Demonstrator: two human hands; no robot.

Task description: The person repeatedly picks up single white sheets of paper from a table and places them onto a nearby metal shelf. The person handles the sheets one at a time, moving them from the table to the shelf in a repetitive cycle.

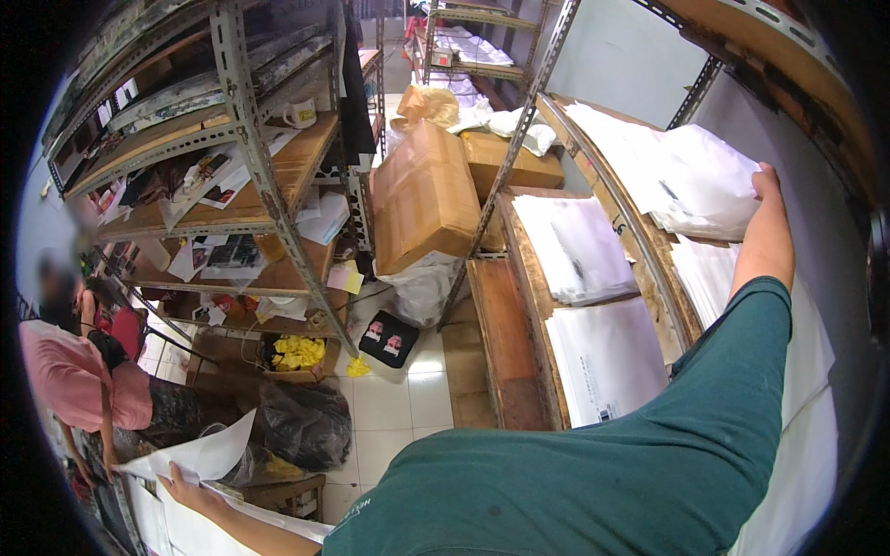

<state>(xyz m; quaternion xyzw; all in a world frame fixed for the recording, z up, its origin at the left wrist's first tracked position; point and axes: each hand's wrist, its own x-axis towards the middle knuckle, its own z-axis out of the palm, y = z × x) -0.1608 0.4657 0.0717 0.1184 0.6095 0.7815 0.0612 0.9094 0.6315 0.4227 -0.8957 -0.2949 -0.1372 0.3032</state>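
Observation:
My left hand [193, 492] is at the lower left, its fingers closed on the edge of a white sheet [209, 448] that curves upward. More white sheets [176, 524] lie beneath that hand. Far to the right, my right arm reaches up to a shelf. There my right hand [768, 182] grips the corner of a clear plastic wrapper [709, 181] over a stack of white paper. The fingertips are partly hidden behind the corner. Another white stack [714, 278] sits just below my right forearm.
Lower shelves hold white paper stacks [575, 246]. Taped cardboard boxes [426, 195] stand ahead. A metal rack [250, 139] at left carries papers and a mug [300, 114]. A black bag [301, 422] and folded black cloth [389, 338] are on the tiled floor. A person in pink [88, 371] stands at left.

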